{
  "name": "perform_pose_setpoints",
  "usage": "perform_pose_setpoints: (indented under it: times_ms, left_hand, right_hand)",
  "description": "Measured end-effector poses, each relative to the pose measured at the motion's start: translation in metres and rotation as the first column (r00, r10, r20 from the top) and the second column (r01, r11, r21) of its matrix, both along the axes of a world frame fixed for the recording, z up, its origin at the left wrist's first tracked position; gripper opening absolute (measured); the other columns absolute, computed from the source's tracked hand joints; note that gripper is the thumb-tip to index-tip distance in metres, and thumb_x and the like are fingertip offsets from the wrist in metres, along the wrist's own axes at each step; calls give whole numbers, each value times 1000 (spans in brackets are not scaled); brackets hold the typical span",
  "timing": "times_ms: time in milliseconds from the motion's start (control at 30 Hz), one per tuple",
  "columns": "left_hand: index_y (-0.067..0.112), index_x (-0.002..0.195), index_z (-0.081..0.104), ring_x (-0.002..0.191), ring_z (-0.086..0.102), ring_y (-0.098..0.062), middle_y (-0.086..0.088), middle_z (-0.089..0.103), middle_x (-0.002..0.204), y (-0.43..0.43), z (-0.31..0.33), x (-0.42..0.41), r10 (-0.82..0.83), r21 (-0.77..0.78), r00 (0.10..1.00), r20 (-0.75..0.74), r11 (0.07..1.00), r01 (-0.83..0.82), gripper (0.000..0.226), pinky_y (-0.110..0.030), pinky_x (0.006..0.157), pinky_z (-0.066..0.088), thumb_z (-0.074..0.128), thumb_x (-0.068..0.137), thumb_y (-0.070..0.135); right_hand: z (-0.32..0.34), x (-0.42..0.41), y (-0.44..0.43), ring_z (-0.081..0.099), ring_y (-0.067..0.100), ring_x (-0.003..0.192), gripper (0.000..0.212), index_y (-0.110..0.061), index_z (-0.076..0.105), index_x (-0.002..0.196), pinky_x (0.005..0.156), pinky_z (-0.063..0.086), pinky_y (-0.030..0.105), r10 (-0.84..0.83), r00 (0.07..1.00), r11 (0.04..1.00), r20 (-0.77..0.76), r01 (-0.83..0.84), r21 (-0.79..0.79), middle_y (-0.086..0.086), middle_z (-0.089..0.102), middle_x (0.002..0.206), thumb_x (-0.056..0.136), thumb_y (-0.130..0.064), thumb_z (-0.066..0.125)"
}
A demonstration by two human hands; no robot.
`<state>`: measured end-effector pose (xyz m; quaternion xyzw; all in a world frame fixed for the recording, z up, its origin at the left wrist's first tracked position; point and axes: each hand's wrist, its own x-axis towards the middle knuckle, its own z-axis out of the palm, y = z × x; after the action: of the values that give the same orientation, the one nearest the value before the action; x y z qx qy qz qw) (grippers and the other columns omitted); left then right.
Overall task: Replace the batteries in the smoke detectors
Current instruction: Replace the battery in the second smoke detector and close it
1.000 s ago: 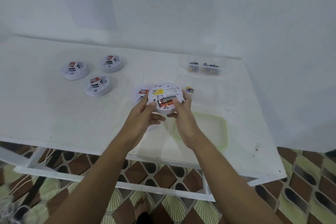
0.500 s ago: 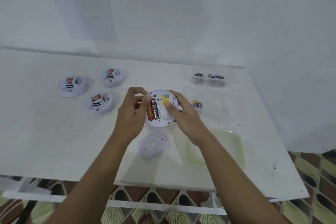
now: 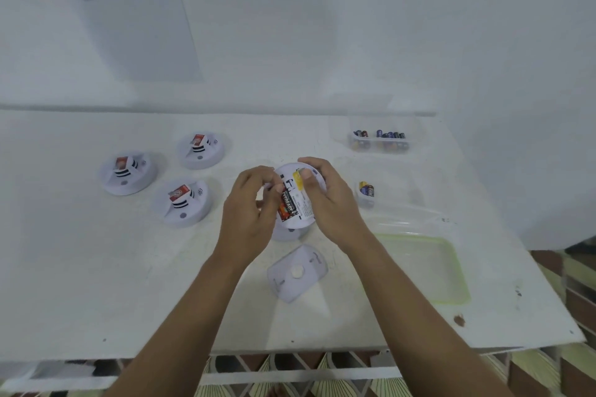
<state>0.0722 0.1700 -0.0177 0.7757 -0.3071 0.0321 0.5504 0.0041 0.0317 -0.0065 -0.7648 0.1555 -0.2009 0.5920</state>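
Observation:
A white round smoke detector (image 3: 298, 203) is held above the table with its back facing me, a black and red battery (image 3: 286, 206) lying in its slot. My right hand (image 3: 329, 200) grips its right rim, thumb on the yellow label. My left hand (image 3: 250, 209) holds its left side, fingertips curled at the battery's upper end. The detector's white back cover (image 3: 296, 272) lies on the table just below the hands.
Three more white detectors (image 3: 129, 174) (image 3: 201, 151) (image 3: 183, 203) sit at the left. A clear box of batteries (image 3: 380, 140) stands at the back right, a small clear tub with batteries (image 3: 366, 193) beside my right hand. A green-rimmed lid (image 3: 451, 267) lies front right.
The detector has been turned so the battery runs upright instead of sideways. The head view has tilted down, and the back cover now lies in sight below the hands.

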Motion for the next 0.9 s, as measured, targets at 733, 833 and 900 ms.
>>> perform_pose_setpoints:
  times_ms: [733, 833, 900]
  left_hand:
    - [17, 92, 54, 73, 58, 3, 8, 64, 83, -71, 41, -17, -25, 14, 991, -133, 1000, 27, 18, -8, 62, 41, 70, 90, 24]
    - [14, 95, 56, 76, 60, 3, 10, 64, 87, -99, 46, -27, -6, -80, 991, -135, 997, -5, 19, -9, 64, 42, 73, 88, 19]
    - [13, 97, 57, 79, 62, -1, 11, 65, 89, -110, 48, -33, -5, -166, 991, -133, 986, -18, 18, -11, 69, 45, 73, 88, 15]
  right_hand:
    - [16, -15, -58, 59, -9, 103, 27, -29, 57, 127, 81, 43, 5, -194, 980, 972, 46, 199, -129, -21, 63, 112, 105, -39, 45]
    - [19, -25, -85, 61, -4, 105, 26, -30, 56, 127, 85, 48, 12, -230, 972, 968, 53, 234, -94, -18, 63, 116, 105, -40, 45]
    - [20, -31, -99, 61, -5, 103, 26, -30, 56, 127, 85, 50, 14, -251, 966, 964, 58, 255, -81, -19, 64, 115, 105, -40, 45]
